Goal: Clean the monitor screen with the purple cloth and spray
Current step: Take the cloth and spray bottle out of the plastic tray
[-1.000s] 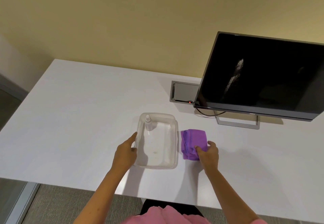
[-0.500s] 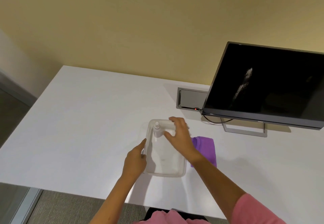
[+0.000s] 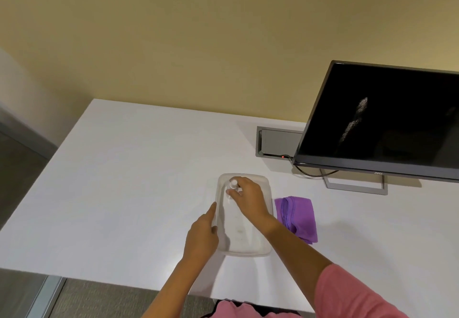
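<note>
A black monitor [image 3: 387,123] with a whitish smear on its screen stands at the right on the white table [image 3: 124,181]. A folded purple cloth [image 3: 298,214] lies in front of it. Left of the cloth is a clear plastic container [image 3: 244,249]. Inside its far end stands a small clear spray bottle [image 3: 233,184]. My right hand [image 3: 248,198] reaches into the container with its fingers closed around the bottle. My left hand [image 3: 202,235] rests against the container's left wall.
A grey cable hatch [image 3: 275,143] is set in the table behind the container, with a cable running under the monitor's metal stand [image 3: 357,186]. A yellow wall rises behind. The table's near edge lies close to my body.
My right hand let go of the purple cloth, crossed left into the container and closed on the spray bottle. The left hand stayed at the container's side.
</note>
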Demonstrator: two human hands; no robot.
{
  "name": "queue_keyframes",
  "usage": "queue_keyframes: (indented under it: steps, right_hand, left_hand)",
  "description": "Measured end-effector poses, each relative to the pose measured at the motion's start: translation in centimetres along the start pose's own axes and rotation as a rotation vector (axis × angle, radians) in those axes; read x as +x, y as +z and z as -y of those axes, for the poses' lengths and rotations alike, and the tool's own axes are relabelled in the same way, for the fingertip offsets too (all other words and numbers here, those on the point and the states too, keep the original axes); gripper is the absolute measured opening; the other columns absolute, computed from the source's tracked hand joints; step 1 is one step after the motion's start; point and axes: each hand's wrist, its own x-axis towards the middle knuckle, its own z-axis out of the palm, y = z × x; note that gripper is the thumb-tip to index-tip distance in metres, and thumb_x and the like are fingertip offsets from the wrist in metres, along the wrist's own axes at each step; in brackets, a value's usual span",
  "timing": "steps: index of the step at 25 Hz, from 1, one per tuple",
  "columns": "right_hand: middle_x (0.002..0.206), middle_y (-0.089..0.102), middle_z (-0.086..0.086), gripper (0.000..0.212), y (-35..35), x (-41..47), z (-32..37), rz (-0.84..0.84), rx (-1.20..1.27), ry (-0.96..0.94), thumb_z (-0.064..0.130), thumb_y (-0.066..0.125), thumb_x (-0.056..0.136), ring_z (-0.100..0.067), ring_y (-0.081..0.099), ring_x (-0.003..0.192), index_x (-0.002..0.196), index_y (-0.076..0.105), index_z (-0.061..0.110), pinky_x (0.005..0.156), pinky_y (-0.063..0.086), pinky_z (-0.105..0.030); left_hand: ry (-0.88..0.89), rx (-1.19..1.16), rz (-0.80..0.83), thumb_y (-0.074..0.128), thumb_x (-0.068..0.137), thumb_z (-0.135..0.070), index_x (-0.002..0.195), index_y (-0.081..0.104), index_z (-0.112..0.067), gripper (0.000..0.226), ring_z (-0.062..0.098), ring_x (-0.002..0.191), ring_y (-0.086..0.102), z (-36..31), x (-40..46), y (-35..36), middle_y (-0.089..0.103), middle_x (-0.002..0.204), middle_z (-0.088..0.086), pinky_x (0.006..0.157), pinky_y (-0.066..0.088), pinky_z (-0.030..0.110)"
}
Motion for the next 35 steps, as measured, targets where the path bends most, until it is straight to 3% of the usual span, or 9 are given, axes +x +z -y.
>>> queue_keyframes:
  steps: [6,10,12,15,19,22,25,29,35]
  right_hand:
    - [0.094,0.065,0.021,0.017,-5.1,-3.8,1.1,-0.206,0.312,-0.009,0.019,0.072,0.085,0.009,0.063,0.085,0.096,0.065,0.029,0.067,0.046,-0.003]
    - [0.098,0.07,0.015,0.018,-10.8,-6.5,-1.2,-0.352,0.36,0.019,0.021,0.071,0.086,-0.004,0.066,0.091,0.1,0.067,0.032,0.076,0.053,-0.014]
    - [0.099,0.07,0.007,0.02,-13.4,-7.7,-3.5,-0.444,0.271,0.041,0.018,0.07,0.087,-0.009,0.066,0.09,0.105,0.067,0.024,0.079,0.053,-0.018]
    - [0.095,0.068,-0.002,0.021,-16.5,-9.3,-7.7,-0.535,0.095,0.083,0.01,0.069,0.086,-0.018,0.064,0.086,0.107,0.067,0.007,0.075,0.051,-0.018]
    - [0.081,0.067,0.0,0.009,-19.0,-10.4,-12.5,-0.515,0.035,0.205,0.007,0.068,0.085,-0.022,0.065,0.078,0.093,0.068,0.01,0.066,0.043,-0.01]
    - [0.081,0.066,-0.003,0.007,-19.5,-10.7,-14.9,-0.48,0.048,0.265,0.009,0.067,0.087,-0.026,0.065,0.079,0.094,0.067,0.01,0.068,0.046,-0.021]
    - [0.087,0.067,-0.005,0.014,-19.8,-10.8,-16.3,-0.447,0.066,0.272,0.012,0.065,0.089,-0.026,0.064,0.081,0.101,0.067,0.006,0.075,0.049,-0.028]
    - [0.091,0.068,-0.008,0.016,-19.8,-11.0,-17.1,-0.412,0.058,0.248,0.013,0.064,0.091,-0.028,0.064,0.086,0.103,0.066,0.004,0.081,0.053,-0.037]
    - [0.105,0.062,0.0,0.041,-20.1,-11.1,-17.3,-0.334,0.083,0.268,0.013,0.065,0.09,-0.023,0.062,0.098,0.129,0.052,0.009,0.083,0.046,-0.024]
  left_hand:
    - [0.026,0.019,-0.001,0.046,0.091,-0.012,0.144,0.032,-0.028,0.056,0.017,0.093,0.059,-0.2,-0.2,0.3,0.06,0.123,0.0,0.07,0.045,0.024]
    - [0.057,0.229,-0.116,0.055,0.088,-0.013,0.144,0.032,-0.009,0.061,0.033,0.133,0.035,-0.5,-0.5,0.9,0.04,0.145,0.012,0.108,0.032,0.039]
    - [0.104,0.345,-0.141,0.057,0.087,-0.016,0.143,0.035,-0.006,0.061,0.04,0.137,0.027,-1.5,-0.9,1.6,0.035,0.147,0.019,0.111,0.028,0.049]
    - [0.256,0.44,-0.171,0.067,0.081,-0.014,0.136,0.049,-0.006,0.058,0.048,0.134,0.031,-3.6,-1.5,3.6,0.04,0.144,0.025,0.106,0.028,0.06]
    - [0.399,0.454,-0.194,0.076,0.073,-0.017,0.126,0.06,-0.006,0.057,0.047,0.126,0.045,-6.2,-2.2,7.7,0.052,0.135,0.023,0.1,0.029,0.061]
    - [0.321,0.312,-0.072,0.055,0.092,-0.023,0.143,0.037,-0.011,0.055,0.033,0.134,0.039,-7.3,-2.9,10.4,0.037,0.149,0.014,0.106,0.035,0.044]
    - [0.206,0.263,-0.002,0.037,0.1,-0.028,0.151,0.012,-0.013,0.058,0.018,0.126,0.049,-7.3,-3.4,12.0,0.031,0.153,0.004,0.097,0.045,0.028]
    - [0.162,0.338,-0.055,0.035,0.101,-0.028,0.15,0.014,-0.009,0.057,0.017,0.103,0.063,-7.5,-3.8,12.2,0.049,0.14,0.003,0.082,0.052,0.028]
    - [0.159,0.343,-0.139,0.045,0.098,-0.018,0.143,0.032,0.001,0.051,0.031,0.085,0.067,-7.0,-3.3,11.1,0.064,0.118,0.015,0.07,0.055,0.039]
